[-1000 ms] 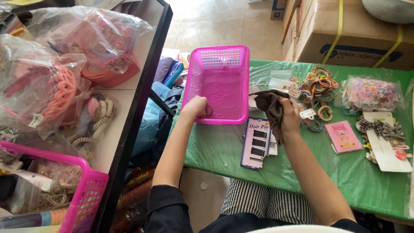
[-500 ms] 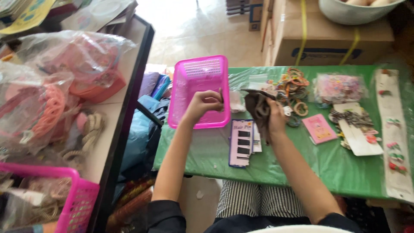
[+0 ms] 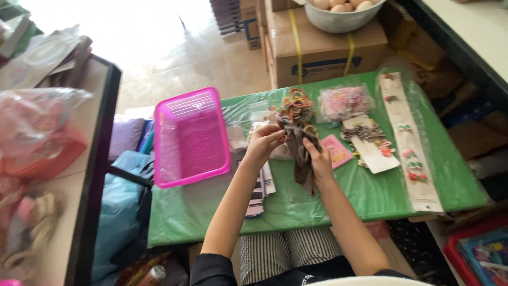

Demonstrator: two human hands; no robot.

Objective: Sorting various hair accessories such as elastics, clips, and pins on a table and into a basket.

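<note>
Above the middle of the green plastic-covered worktop [image 3: 338, 201], a crumpled grey-brown cloth [image 3: 301, 151] is held up by both hands. The left hand [image 3: 263, 143] is closed in a pinching grip on the cloth's upper edge; the right hand [image 3: 320, 159] is closed around its middle, so that the loose end hangs clear of the goods below, apparently to let the cloth be gathered or refolded. At nine o'clock from the hands an empty pink perforated plastic basket [image 3: 191, 139] is set with its long side along the worktop's left edge. Under the left forearm, at six o'clock, dark-blue cards of hairpins [image 3: 258, 189] are laid flat. At twelve o'clock a heap of coloured elastic hair rings [image 3: 296, 100] is seen, and beside it, at one o'clock, a clear bag of small pastel bands [image 3: 345, 100]. At three o'clock lie a small pink card [image 3: 337, 151], a white card of bows and clips [image 3: 373, 145] and a long white strip of clips [image 3: 410, 143]. Beyond the worktop, a brown carton bound with yellow straps [image 3: 328, 50] carries a white bowl of eggs [image 3: 341, 10].
</note>
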